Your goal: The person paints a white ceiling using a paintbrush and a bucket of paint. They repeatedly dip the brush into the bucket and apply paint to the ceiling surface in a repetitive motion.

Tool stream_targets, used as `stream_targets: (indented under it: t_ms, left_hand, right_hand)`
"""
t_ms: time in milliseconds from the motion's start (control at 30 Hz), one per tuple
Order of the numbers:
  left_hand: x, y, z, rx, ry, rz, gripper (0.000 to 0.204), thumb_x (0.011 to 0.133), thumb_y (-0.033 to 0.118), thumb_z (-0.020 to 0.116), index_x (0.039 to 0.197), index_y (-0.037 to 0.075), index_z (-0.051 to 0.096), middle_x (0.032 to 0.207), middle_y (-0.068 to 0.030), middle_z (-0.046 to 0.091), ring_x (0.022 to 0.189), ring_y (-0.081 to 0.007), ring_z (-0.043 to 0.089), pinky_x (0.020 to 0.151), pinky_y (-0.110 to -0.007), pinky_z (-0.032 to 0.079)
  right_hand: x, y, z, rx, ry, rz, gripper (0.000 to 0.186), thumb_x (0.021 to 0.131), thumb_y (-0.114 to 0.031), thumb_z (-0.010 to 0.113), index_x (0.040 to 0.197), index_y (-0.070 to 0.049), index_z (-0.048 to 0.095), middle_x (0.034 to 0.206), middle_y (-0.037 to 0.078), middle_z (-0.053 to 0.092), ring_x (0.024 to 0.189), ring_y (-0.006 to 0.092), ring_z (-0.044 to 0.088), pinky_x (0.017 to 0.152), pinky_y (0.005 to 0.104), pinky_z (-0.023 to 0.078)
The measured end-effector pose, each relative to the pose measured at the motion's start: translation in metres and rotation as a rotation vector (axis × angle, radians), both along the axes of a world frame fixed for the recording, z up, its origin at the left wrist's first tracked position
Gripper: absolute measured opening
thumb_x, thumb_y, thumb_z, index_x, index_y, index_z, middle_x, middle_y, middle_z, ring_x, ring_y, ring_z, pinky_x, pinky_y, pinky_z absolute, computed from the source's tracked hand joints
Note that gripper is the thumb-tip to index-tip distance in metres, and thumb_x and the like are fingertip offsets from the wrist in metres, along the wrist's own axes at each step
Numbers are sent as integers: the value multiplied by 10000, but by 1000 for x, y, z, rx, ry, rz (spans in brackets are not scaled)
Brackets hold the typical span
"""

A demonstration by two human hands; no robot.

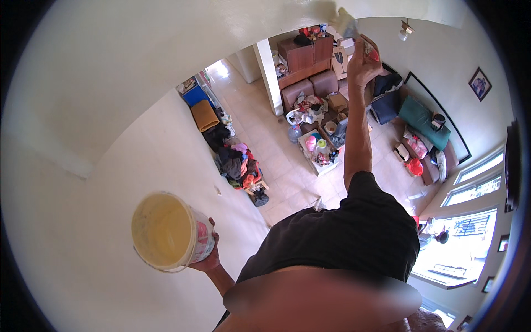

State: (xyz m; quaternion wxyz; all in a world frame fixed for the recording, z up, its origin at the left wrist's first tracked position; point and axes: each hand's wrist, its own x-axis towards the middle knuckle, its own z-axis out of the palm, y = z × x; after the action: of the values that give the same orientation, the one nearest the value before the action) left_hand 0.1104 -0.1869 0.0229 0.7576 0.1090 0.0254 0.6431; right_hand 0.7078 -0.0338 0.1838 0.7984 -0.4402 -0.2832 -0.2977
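Far up on the right, my right hand (362, 58) grips a paintbrush (345, 23), bristles touching the pale wall (166, 44). Near left, my left hand (207, 257) clasps the paint bucket (168, 232), mouth tipped open, well apart from the brush.

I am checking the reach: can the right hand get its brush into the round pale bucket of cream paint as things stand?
Probably not without moving: the right hand is raised to the ceiling with the brush, while the left hand holds the round pale bucket low and apart. Nothing stands between them.
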Motion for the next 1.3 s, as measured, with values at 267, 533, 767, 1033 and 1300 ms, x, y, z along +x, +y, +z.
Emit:
stream_targets:
  t_ms: [267, 533, 767, 1033, 1300]
  left_hand:
    - [1, -11, -6, 1, 25, 51, 1099, 729, 640, 800, 1594, 156, 326, 1612, -210, 312, 1436, -595, 235, 986, -719, 465]
    - [-2, 12, 11, 26, -8, -48, 1021, 808, 670, 722, 1599, 180, 301, 1613, -202, 297, 1402, -623, 271, 983, -732, 463]
    - [1, 11, 0, 106, 27, -95, 986, 854, 621, 724, 1600, 152, 282, 1626, -198, 279, 1384, -613, 318, 977, -735, 476]
    - [10, 22, -22, -73, 133, -117, 1016, 846, 701, 648, 1606, 138, 277, 1601, -194, 366, 1382, -501, 424, 1001, -678, 490]
    - [13, 47, -25, -146, 145, -142, 1070, 822, 824, 542, 1612, 153, 276, 1597, -181, 392, 1405, -420, 445, 1061, -625, 473]
  right_hand:
    - [-123, -2, -18, -195, -199, 326, 258, 902, -38, 722, 1155, 14, 722, 1074, 117, 744, 933, 196, 706, 839, 303, 563]
    - [-27, -4, -2, -13, 193, 86, 130, 914, -100, 767, 946, 26, 759, 954, 90, 770, 821, 155, 712, 732, 309, 557]
    - [-128, -36, 26, 81, -26, 337, 199, 943, -55, 688, 1079, 86, 725, 1021, 176, 761, 891, 206, 727, 781, 329, 581]
    - [-248, -71, 9, -278, -723, 1170, 248, 782, -26, 780, 1023, 7, 734, 989, 149, 780, 914, 276, 771, 873, 402, 600]
    - [-297, -61, -8, -346, -1155, 1312, 278, 735, 15, 747, 1008, 3, 696, 971, 165, 776, 873, 312, 772, 902, 487, 604]
